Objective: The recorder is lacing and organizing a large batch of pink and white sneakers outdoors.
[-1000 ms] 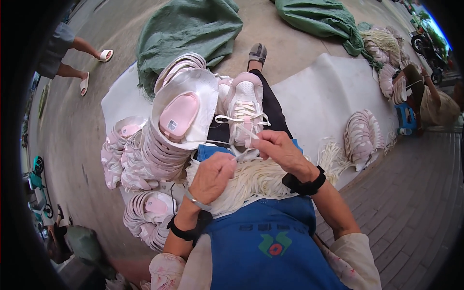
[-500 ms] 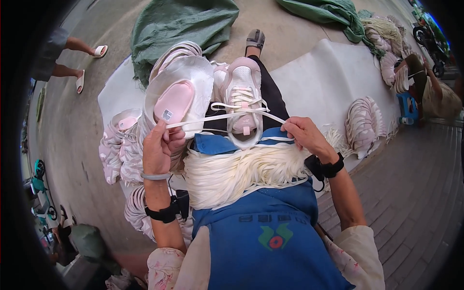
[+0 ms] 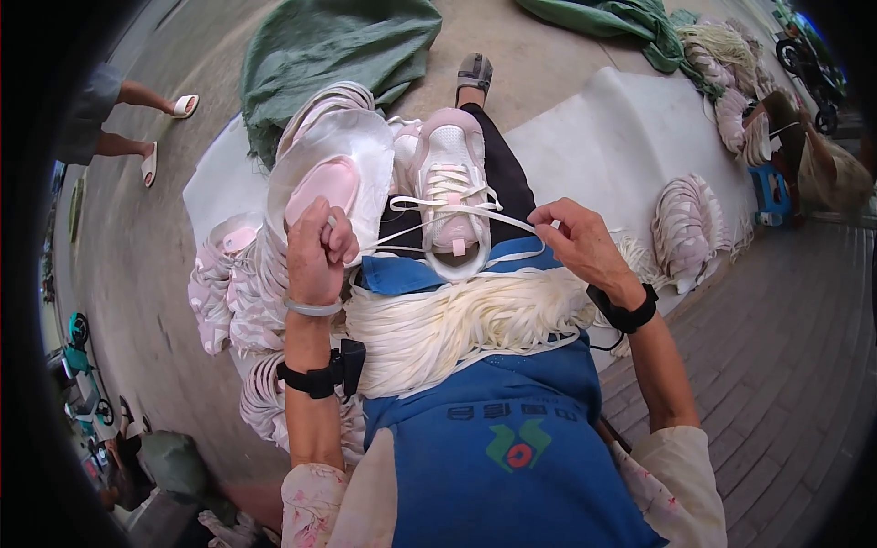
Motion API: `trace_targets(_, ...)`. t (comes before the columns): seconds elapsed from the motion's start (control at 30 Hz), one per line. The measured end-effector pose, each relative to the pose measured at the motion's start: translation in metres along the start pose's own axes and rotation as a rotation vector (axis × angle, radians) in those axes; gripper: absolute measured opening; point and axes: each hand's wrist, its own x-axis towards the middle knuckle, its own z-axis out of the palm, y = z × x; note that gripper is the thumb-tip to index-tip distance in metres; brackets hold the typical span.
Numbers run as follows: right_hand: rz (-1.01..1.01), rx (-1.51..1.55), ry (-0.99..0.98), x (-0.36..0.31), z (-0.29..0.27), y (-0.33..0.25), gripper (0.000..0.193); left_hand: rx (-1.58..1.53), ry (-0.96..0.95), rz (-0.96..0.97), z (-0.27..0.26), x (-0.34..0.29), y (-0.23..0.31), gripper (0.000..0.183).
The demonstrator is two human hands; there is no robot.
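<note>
shoe (image 3: pixel 449 198) lies between left grip (image 3: pixel 317 256) and right grip (image 3: pixel 586 248)

LH (image 3: pixel 320 258) curled, RH (image 3: pixel 585 244) pinching.

A white sheet (image 3: pixel 594 132) on the ground (image 3: pixel 164 301) bears stacked pink-and-white shoe uppers (image 3: pixel 687 233).

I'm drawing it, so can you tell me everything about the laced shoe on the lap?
The shoe is white and pale pink, with a pink toe, a patch of tiny holes and a pink tongue. It looks like soft fabric with smooth panels. Cream lace crisscrosses it, loose lengths stretching to both sides. It seems to rest on the lap, toe pointing away, opening toward the blue apron.
</note>
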Motion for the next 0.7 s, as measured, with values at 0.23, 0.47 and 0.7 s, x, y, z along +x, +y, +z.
trace_targets(0.23, -0.319, -0.199, -0.238, 0.003, 0.028, 0.013, 0.016, 0.842, -0.018, 0.21, 0.0, 0.013, -0.002, 0.036)
trace_targets(0.47, -0.339, -0.398, -0.3, 0.004, 0.039, 0.02, 0.011, 0.571, 0.234, 0.146, -0.007, 0.018, 0.006, 0.035)
trace_targets(0.7, -0.289, -0.16, -0.147, 0.02, 0.036, 0.012, 0.009, 0.909, -0.156, 0.041, 0.016, 0.001, -0.023, 0.013)
